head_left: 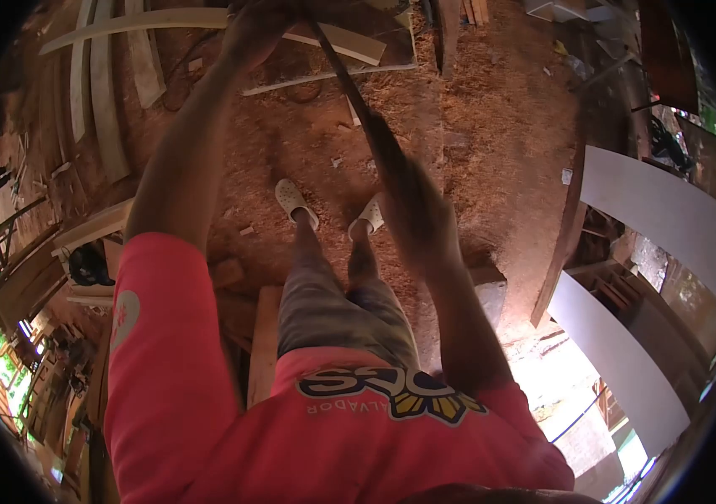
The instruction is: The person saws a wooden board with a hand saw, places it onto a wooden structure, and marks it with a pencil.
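The strip [359, 109] slants over the floor [492, 126] from near the left hand [257, 35], whose fingers I cannot make out, to the blurred right hand [417, 218], fingers seemingly wrapped around it; a loose grip could drop it onto the shoes [293, 200].

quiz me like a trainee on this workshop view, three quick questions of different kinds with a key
1. Multiple choice: where in the picture do the large white panels stand out? A) left side B) right side C) top middle
2. True or false: the footwear in view is black.
3. Fill the gap: the long dark strip has its end lower in the picture held in the ____.

Key:
1. B
2. False: the footwear is pale clogs.
3. right hand
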Tool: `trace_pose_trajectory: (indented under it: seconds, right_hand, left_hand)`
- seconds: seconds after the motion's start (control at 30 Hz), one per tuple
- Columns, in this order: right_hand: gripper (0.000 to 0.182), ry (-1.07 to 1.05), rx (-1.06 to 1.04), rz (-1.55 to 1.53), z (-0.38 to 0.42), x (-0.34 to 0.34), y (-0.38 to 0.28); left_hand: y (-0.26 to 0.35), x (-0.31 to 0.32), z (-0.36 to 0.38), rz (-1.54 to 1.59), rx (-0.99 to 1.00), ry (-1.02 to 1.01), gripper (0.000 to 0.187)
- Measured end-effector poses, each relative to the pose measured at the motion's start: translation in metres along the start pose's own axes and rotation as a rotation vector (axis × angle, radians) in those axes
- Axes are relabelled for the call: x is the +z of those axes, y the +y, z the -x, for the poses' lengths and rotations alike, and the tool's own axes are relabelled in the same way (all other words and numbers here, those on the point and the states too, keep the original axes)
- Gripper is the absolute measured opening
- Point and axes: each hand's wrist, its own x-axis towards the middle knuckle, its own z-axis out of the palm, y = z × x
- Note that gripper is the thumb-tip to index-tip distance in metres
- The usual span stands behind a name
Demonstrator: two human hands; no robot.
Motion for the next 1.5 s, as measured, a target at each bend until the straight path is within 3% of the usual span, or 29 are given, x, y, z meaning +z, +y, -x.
trace_pose_trajectory:
  seconds: [0.07, 0.2, 0.33, 0.4, 0.5, 0.53, 0.6, 0.63, 0.7, 0.73, 0.8, 0.87, 0.93, 0.97, 1.07, 1.17, 1.2, 1.27, 1.37, 1.4, 1.43, 1.47, 1.5]
  right_hand:
    - [0.068, -0.077, -0.091, 0.437, 0.069, -0.011, 0.007]
    - [0.064, -0.068, 0.067, -0.014, 0.133, -0.040, -0.003]
    - [0.047, -0.015, 0.114, -0.213, 0.027, -0.005, 0.000]
    - [0.042, -0.053, 0.306, -0.497, -0.042, 0.007, 0.001]
    - [0.041, -0.036, 0.308, -0.491, -0.059, 0.006, -0.009]
    - [0.042, 0.023, 0.140, -0.192, -0.039, 0.007, -0.002]
    - [0.045, 0.045, 0.001, 0.163, 0.033, 0.006, 0.012]
    - [0.048, 0.014, 0.027, 0.225, 0.073, -0.002, 0.012]
    - [0.052, -0.006, 0.164, -0.067, 0.133, -0.029, 0.001]
    - [0.053, -0.001, 0.094, -0.083, 0.138, -0.038, -0.003]
    - [0.053, 0.019, 0.159, -0.072, 0.117, -0.022, 0.006]
    - [0.054, -0.136, 0.099, 0.330, 0.061, -0.008, 0.017]
    - [0.047, 0.047, 0.071, -0.198, -0.017, 0.015, 0.022]
    - [0.045, 0.053, 0.177, -0.526, -0.043, 0.015, 0.015]
    - [0.042, -0.016, 0.275, -0.469, -0.050, 0.005, 0.002]
    - [0.045, -0.074, 0.224, -0.042, 0.051, -0.009, 0.015]
    - [0.048, -0.065, 0.165, 0.152, 0.088, -0.015, 0.016]
    - [0.053, -0.028, 0.102, -0.027, 0.130, -0.036, 0.004]
    - [0.052, -0.026, 0.116, 0.129, 0.096, -0.019, 0.011]
    - [0.050, -0.074, 0.153, 0.248, 0.075, -0.009, 0.014]
    - [0.047, 0.050, 0.062, 0.004, 0.030, 0.003, 0.016]
    - [0.070, -0.085, 0.212, -0.090, -0.006, 0.011, 0.018]
    - [0.063, -0.014, 0.143, -0.183, -0.042, 0.020, 0.018]
  left_hand:
    - [0.009, -0.011, 0.001, -0.260, 0.063, -0.030, 0.025]
    - [0.010, -0.013, 0.006, -0.137, 0.031, -0.001, 0.027]
    - [0.000, -0.002, 0.006, -0.205, 0.099, 0.031, 0.025]
    - [-0.011, 0.008, 0.003, -0.178, 0.093, 0.039, 0.024]
    - [-0.007, 0.007, 0.003, -0.125, 0.076, 0.046, 0.023]
    - [0.004, -0.010, 0.001, -0.161, 0.101, 0.080, 0.023]
    - [0.009, -0.018, 0.004, -0.145, 0.107, 0.102, 0.024]
    - [0.008, -0.015, 0.004, -0.090, 0.090, 0.098, 0.024]
    - [0.009, -0.009, 0.006, -0.009, 0.087, 0.114, 0.021]
    - [0.009, -0.011, 0.002, 0.011, 0.105, 0.139, 0.019]
    - [0.010, -0.012, -0.001, 0.013, 0.130, 0.159, 0.019]
    - [0.009, -0.010, -0.002, -0.029, 0.133, 0.168, 0.019]
    - [0.008, -0.006, -0.001, 0.117, 0.122, 0.199, 0.019]
    - [0.006, -0.003, -0.003, 0.186, 0.118, 0.216, 0.019]
    - [0.005, 0.016, -0.007, 1.124, -0.133, 0.163, 0.020]
    - [0.012, -0.013, -0.005, 0.053, 0.012, 0.099, 0.019]
    - [0.017, -0.023, -0.004, 0.099, -0.010, 0.102, 0.018]
    - [0.031, -0.039, -0.005, 0.189, -0.053, 0.107, 0.016]
    - [0.031, -0.038, -0.005, 0.625, -0.563, -0.122, 0.025]
    - [0.026, -0.032, -0.004, 0.479, -0.379, -0.031, 0.018]
    - [0.019, -0.022, -0.005, 0.333, -0.198, 0.061, 0.013]
    - [0.014, -0.012, -0.005, 0.190, -0.019, 0.151, 0.012]
    - [0.010, -0.005, -0.006, 0.169, 0.000, 0.150, 0.013]
